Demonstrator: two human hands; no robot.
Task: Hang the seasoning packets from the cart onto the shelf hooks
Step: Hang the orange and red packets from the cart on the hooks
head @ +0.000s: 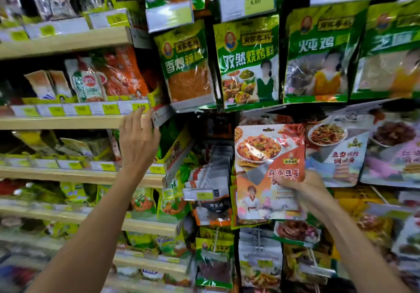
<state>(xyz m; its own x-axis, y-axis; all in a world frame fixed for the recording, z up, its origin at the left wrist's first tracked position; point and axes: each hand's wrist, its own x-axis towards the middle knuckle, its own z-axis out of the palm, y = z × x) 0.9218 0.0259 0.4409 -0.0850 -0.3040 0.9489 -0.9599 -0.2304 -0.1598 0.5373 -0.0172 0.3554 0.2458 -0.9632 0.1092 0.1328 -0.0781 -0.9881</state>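
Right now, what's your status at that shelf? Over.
Left hand touches grey tag flap. Right hand holds orange seasoning packet, not yet hung. Hung packets crowd close.

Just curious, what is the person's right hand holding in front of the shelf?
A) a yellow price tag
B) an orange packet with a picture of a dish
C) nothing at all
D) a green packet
B: the right hand grips the lower right edge of an orange packet printed with a plate of food, held upright in front of the hanging rows.
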